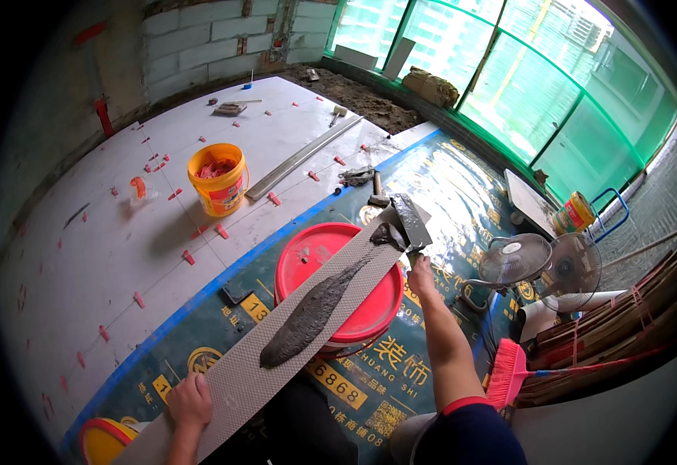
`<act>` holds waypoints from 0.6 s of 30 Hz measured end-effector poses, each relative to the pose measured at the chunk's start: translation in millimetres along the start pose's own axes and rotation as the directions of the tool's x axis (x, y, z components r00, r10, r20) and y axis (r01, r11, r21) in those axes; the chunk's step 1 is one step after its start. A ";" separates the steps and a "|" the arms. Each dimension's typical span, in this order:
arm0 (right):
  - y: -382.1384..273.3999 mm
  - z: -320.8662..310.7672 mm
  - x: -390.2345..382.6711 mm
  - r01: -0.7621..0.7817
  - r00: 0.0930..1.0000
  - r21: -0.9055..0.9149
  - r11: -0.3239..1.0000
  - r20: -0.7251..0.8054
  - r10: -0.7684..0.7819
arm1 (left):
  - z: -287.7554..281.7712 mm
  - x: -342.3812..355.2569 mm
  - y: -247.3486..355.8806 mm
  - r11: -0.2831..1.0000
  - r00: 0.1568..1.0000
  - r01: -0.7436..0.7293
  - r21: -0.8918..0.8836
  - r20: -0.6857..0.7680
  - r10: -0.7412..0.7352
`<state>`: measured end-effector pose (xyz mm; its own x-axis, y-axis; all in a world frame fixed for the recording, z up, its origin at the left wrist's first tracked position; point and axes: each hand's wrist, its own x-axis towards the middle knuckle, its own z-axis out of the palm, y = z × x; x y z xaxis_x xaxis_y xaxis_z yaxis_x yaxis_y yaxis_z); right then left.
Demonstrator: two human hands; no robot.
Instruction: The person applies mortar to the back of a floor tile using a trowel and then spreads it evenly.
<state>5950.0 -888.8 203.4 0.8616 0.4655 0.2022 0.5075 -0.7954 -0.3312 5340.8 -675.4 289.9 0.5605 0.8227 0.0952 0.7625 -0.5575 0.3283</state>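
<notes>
Ideally, with your right hand (422, 274) gripping the trowel (411, 222) right of centre and your left hand (189, 401), fingers curled, steadying the tile strip (245, 387) lower left, spread the mortar (303, 329) evenly.

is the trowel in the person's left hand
No, the right hand holds the trowel, while the left hand touches the long textured strip.
</notes>
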 end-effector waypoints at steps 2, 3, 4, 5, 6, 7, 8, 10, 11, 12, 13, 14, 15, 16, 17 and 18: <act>12.2 9.9 3.2 -0.046 0.999 0.060 0.997 0.009 0.045 | 1.3 4.3 3.5 1.000 1.000 -0.012 -0.008 -0.005 0.012; 10.3 17.3 -1.0 -0.070 0.997 0.095 0.993 0.031 0.068 | -1.8 2.8 2.3 1.000 1.000 -0.009 0.001 0.000 0.009; 12.1 18.8 -2.3 -0.071 0.995 0.157 0.985 0.078 0.059 | -2.5 0.8 0.4 1.000 1.000 0.001 -0.003 0.011 -0.001; 15.1 22.2 -15.2 -0.096 0.991 0.156 0.983 0.106 0.080 | -3.1 -1.3 -1.3 1.000 1.000 0.010 -0.008 0.022 -0.010; 1.8 28.3 -27.9 -0.100 0.987 0.167 0.981 0.144 0.076 | -9.0 -8.1 -7.5 0.999 0.999 0.042 -0.001 0.020 -0.041; 10.8 19.7 -31.1 -0.109 0.986 0.157 0.982 0.140 0.087 | -6.5 -6.3 -6.0 1.000 1.000 0.027 -0.010 0.003 -0.027; 22.5 25.9 -40.1 -0.007 1.000 0.096 0.995 0.028 0.004 | -4.1 -5.0 -6.3 1.000 1.000 0.013 -0.017 -0.014 -0.013; 35.3 24.0 -51.9 -0.083 0.995 0.047 0.995 0.060 0.080 | -0.7 -3.7 -4.3 1.000 1.000 0.001 -0.029 -0.017 -0.002; 46.0 22.6 -59.6 -0.096 0.994 0.016 0.995 0.046 0.095 | -0.5 -1.4 -1.9 0.999 1.000 -0.006 -0.038 0.001 0.006; 60.0 21.7 -72.3 -0.091 0.996 0.053 0.994 -0.003 0.091 | -1.4 1.8 -0.4 0.999 1.000 -0.012 -0.047 0.008 0.013; 70.1 19.3 -83.2 -0.080 0.995 0.093 0.992 -0.051 0.085 | -0.7 3.6 1.4 0.998 1.000 -0.007 -0.062 0.010 0.007; 50.3 24.7 -97.4 -0.204 0.979 0.224 0.953 0.052 0.197 | -6.1 -3.6 -6.3 0.999 0.999 0.034 -0.040 0.013 -0.034; 52.9 18.5 -105.9 -0.181 0.981 0.091 0.979 0.091 0.173 | -7.8 -4.6 -7.2 0.998 0.999 0.049 -0.047 0.016 -0.048; 66.1 8.5 -114.6 -0.177 0.984 0.080 0.981 0.040 0.174 | -6.8 -2.6 -3.8 0.998 0.999 0.040 -0.052 0.008 -0.040; 77.4 0.1 -117.6 -0.174 0.985 0.069 0.982 -0.010 0.175 | -5.9 -0.6 -0.1 0.998 1.000 0.031 -0.057 0.001 -0.031; 76.3 -8.9 -116.2 -0.122 0.990 0.080 0.989 -0.066 0.127 | -5.2 0.5 1.8 0.998 1.000 0.025 -0.053 -0.005 -0.025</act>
<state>5888.5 -1007.1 162.8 0.9169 0.3338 0.2188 0.3976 -0.8124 -0.4265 5340.8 -675.5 295.4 0.5395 0.8370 0.0916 0.7582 -0.5302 0.3794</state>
